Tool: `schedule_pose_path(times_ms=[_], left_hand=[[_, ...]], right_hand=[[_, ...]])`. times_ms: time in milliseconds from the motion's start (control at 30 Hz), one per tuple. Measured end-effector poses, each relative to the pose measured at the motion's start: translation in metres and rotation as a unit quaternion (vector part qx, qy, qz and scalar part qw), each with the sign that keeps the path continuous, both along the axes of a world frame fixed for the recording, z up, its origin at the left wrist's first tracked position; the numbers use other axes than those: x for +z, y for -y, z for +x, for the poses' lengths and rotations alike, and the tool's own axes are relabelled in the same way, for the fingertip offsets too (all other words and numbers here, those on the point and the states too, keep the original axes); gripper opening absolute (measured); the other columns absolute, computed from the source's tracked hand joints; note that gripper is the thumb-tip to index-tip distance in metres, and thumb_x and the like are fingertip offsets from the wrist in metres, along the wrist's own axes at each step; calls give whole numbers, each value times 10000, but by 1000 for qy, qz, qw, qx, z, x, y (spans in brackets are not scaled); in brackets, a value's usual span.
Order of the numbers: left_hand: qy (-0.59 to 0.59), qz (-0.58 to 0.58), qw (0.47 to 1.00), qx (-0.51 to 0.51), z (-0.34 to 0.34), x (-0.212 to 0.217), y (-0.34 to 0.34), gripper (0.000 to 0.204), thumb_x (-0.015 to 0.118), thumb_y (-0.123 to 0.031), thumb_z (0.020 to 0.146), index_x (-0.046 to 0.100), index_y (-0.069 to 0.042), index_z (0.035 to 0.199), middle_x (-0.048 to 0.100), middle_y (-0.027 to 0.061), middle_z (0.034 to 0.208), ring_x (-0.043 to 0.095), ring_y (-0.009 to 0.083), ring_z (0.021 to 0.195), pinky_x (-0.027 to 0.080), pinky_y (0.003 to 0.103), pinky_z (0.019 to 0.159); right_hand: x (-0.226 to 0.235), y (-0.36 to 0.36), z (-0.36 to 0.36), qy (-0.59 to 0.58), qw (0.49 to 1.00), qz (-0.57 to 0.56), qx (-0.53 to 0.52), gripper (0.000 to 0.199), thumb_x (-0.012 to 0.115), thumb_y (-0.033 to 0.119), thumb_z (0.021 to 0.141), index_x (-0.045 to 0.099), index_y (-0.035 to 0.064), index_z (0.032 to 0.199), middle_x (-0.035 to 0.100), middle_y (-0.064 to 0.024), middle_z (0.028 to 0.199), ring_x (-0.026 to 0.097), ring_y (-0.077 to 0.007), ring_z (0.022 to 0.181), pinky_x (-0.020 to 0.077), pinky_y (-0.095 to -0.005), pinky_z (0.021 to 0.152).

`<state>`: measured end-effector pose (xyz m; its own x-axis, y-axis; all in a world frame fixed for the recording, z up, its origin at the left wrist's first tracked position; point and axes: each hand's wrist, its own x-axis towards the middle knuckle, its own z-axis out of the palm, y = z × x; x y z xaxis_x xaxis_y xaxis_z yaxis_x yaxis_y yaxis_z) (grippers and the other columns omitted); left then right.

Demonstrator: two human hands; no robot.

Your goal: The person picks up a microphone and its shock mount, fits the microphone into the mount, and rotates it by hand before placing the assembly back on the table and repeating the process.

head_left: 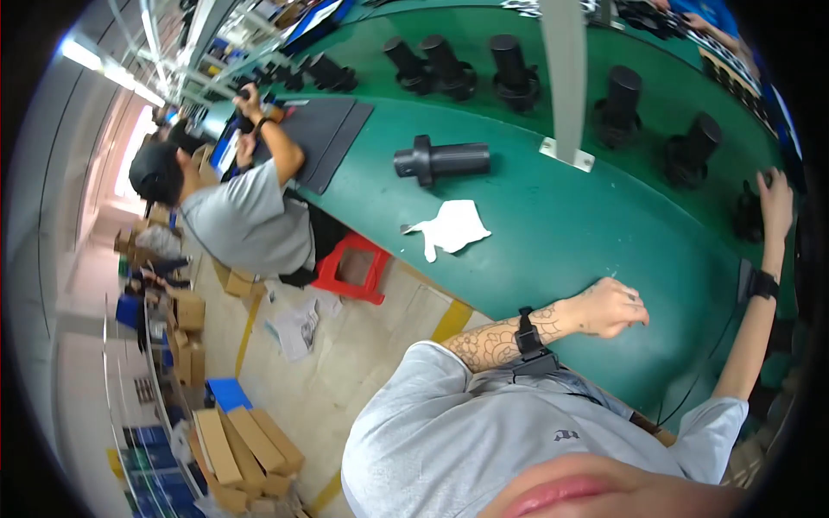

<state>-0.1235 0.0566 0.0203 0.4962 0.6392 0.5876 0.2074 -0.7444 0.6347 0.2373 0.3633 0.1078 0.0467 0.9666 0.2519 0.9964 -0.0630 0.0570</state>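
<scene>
Both hands at the green table (pixel 553 233).
My left hand (pixel 609 308) rests loosely curled and empty on the table; my right hand (pixel 775 203) touches a black cylinder (pixel 748 211) at the far right, grip unclear.

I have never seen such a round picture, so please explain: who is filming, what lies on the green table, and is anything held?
A person wears the camera on the head, looking down; the lens bends edges. The left hand rests on the green table, holding nothing. The right hand reaches a black cylinder part; its grip is unclear. One black cylinder lies flat, beside a white cloth. Others stand upright. A co-worker sits nearby.
</scene>
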Motion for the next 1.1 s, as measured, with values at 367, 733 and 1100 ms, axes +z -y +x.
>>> schedule_pose_path(times_ms=[367, 733, 1100], left_hand=[[10, 15, 999, 30, 0, -11, -8, 189, 603, -23, 674, 659, -126, 823, 644, 4, 765, 634, 209, 738, 512, 355, 566], [1, -15, 998, 57, -3, -8, -6, 139, 608, -26, 669, 654, -106, 772, 660, 36, 753, 637, 245, 739, 515, 380, 580], [81, 17, 983, 162, -10, 9, -6, 236, 591, -18, 691, 640, -108, 904, 670, 77, 878, 654, 249, 781, 534, 353, 637]], right_hand=[[53, 80, -101, -156, 925, 150, 312, 910, 495, -144, 731, 276, 272, 1511, 462, -50, 1444, 595, -167, 993, 421, -278, 611], [47, 72, -161, -166, 931, -41, 321, 810, 562, -93, 696, 416, 277, 1401, 526, -58, 1312, 581, -268, 1084, 481, -318, 779], [31, 181, -168, -226, 910, 84, 337, 594, 724, 138, 809, 470, 126, 1346, 607, -46, 1180, 634, -201, 884, 524, -321, 768]])
